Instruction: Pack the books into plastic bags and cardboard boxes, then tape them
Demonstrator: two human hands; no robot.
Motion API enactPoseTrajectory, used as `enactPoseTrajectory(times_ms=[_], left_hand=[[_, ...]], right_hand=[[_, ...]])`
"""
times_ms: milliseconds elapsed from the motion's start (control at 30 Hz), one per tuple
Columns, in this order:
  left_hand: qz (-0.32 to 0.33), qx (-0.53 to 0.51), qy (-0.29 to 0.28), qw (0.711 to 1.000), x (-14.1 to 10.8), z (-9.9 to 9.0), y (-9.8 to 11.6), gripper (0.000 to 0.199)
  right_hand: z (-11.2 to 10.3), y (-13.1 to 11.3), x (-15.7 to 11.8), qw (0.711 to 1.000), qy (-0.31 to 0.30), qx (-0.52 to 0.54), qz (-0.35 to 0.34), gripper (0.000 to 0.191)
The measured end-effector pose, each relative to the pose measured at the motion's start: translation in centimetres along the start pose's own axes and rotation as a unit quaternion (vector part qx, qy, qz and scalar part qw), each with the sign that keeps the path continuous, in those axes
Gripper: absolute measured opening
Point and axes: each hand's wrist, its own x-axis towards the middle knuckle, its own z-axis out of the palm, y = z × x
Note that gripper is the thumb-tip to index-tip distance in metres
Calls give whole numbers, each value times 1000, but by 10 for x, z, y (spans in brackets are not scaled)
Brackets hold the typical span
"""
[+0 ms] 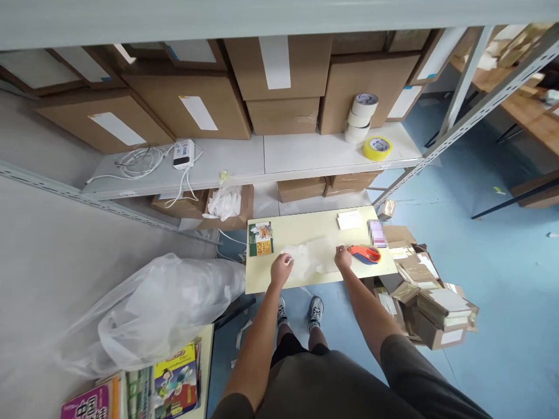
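A thin, translucent white plastic sheet [312,256] lies across the pale yellow tabletop [301,224], stretched between my two hands. My left hand [282,269] pinches its left side, fingers closed. At the right side my right hand [343,258] is closed on the other edge. Just beyond my right hand sits an orange and blue tape dispenser [365,254]. A green and yellow booklet [261,238] rests at the table's left end. White paper slips [349,220] and a blurred-out pinkish item [377,233] are toward the back right.
A shelf [227,160] behind the table carries cardboard boxes [283,70], white tape rolls [362,110], a yellow tape roll [378,148] and a power strip [183,154]. Bulky clear plastic [166,302] and books [174,381] are at left. Packed cartons [437,311] are piled on the floor at right.
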Motion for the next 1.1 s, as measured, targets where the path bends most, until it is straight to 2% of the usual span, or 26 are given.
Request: enactPoseTrajectory(times_ms=[33, 100, 200, 267, 333, 433, 533, 600, 667, 700, 767, 867, 933, 1000, 1100], left_hand=[[28, 16, -46, 998, 3, 9, -3, 26], [36, 65, -106, 992, 10, 26, -10, 42], [2, 141, -157, 977, 20, 45, -25, 69], [6, 172, -168, 971, 24, 52, -35, 82], [17, 188, -168, 968, 27, 55, -45, 90], [14, 193, -163, 967, 31, 53, -55, 101], [20, 181, -168, 969, 32, 45, -59, 105], [43, 169, -159, 972, 31, 36, -62, 97], [56, 158, -123, 978, 32, 24, -67, 81], [52, 152, -96, 982, 34, 17, -72, 73], [21, 143, -31, 989, 40, 0, -85, 62], [-57, 129, 37, 989, 55, -25, -114, 63], [-117, 111, 43, 986, 67, -41, -135, 67], [-169, 75, 22, 982, 78, -55, -154, 70], [-218, 5, -10, 976, 88, -74, -178, 62]], right_hand=[[3, 0, 1, 1000, 10, 8, 5, 48], [7, 1, 0, 998, 57, 16, 2, 56], [12, 3, -10, 989, 119, -20, -85, 63], [18, 5, -19, 978, 75, -71, -180, 60], [28, 9, -26, 963, -24, -134, -231, 64], [42, 15, -29, 944, -129, -216, -212, 80], [48, 16, -27, 937, -150, -259, -179, 88], [49, 7, -27, 942, -138, -273, -136, 90], [53, -12, -31, 952, -111, -264, -108, 85], [57, -25, -34, 956, -100, -248, -120, 80], [74, -58, -42, 954, -99, -205, -195, 69], [116, -118, -56, 925, -164, -157, -303, 62], [151, -156, -67, 907, -224, -155, -322, 64], [184, -185, -78, 896, -269, -178, -304, 69], [222, -208, -97, 889, -288, -210, -288, 72]])
